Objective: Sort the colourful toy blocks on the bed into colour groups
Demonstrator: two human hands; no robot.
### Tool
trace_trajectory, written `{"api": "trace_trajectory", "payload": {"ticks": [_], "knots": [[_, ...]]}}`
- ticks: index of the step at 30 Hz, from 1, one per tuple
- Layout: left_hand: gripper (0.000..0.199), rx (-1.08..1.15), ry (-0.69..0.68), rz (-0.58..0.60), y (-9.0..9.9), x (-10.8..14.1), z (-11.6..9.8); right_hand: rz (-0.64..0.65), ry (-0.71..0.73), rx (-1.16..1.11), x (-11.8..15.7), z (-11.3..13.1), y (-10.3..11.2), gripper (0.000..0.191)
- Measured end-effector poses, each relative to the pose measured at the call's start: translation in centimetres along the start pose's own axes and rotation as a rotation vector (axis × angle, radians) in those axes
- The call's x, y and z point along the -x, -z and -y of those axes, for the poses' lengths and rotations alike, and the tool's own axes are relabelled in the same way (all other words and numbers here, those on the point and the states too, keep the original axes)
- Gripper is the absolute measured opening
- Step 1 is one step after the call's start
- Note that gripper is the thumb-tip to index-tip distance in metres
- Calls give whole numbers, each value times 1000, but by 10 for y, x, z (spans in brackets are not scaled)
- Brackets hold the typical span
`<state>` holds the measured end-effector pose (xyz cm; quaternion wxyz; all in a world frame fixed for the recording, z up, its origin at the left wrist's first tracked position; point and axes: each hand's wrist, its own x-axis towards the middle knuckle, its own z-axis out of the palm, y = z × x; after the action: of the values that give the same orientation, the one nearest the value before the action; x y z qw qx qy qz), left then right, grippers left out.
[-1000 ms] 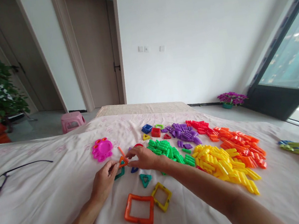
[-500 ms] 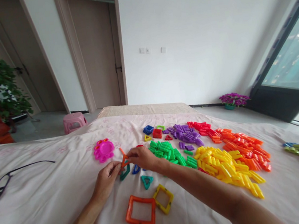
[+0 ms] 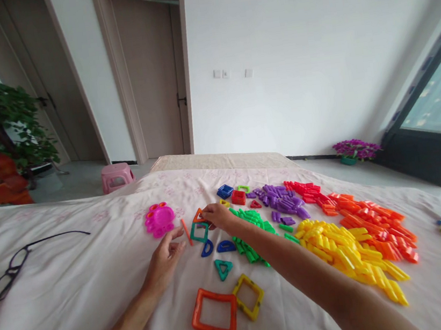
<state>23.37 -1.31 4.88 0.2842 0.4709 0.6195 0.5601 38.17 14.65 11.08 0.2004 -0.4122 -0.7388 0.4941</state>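
Two hands, one busy: the right hand [image 3: 218, 216] has the little orange triangle [image 3: 196, 216] pinched at the teal square's [image 3: 200, 240] far edge. Left hand [image 3: 163, 260] is empty, fingers loosely apart, nearer the orange stick [image 3: 187, 232] just right of its fingertips, lengthwise pointing away.

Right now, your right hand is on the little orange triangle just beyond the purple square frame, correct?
Not quite: the head view shows the square frame is teal, not purple. The right hand is on the little orange triangle just beyond it.
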Motion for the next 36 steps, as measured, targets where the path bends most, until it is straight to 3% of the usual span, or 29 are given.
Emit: {"api": "trace_trajectory", "payload": {"ticks": [4, 8, 11, 16, 20, 28, 30, 33, 36], "knots": [[56, 92, 24, 45, 0, 3, -13, 156, 75, -117, 19, 8, -25, 11], [43, 26, 17, 48, 0, 3, -16, 207, 117, -96, 24, 6, -32, 14], [39, -12, 13, 76, 0, 2, -13, 154, 50, -152, 17, 2, -23, 11], [33, -118, -1, 91, -1, 1, -8, -75, -17, -270, 1, 2, 11, 8], [34, -183, -12, 93, -1, 1, -8, -85, -31, -316, -3, -1, 30, 13], [35, -183, -21, 81, -1, 2, -8, -124, 42, -162, -11, -14, 34, 24], [35, -188, -31, 78, -1, 1, -7, -204, 150, -1, -11, -16, 36, 23], [35, -192, -36, 77, -1, 0, -4, -355, 468, 265, -5, -19, 40, 17], [35, -186, -35, 76, -1, 0, -3, -372, 717, 364, 4, -20, 42, 20]]}}
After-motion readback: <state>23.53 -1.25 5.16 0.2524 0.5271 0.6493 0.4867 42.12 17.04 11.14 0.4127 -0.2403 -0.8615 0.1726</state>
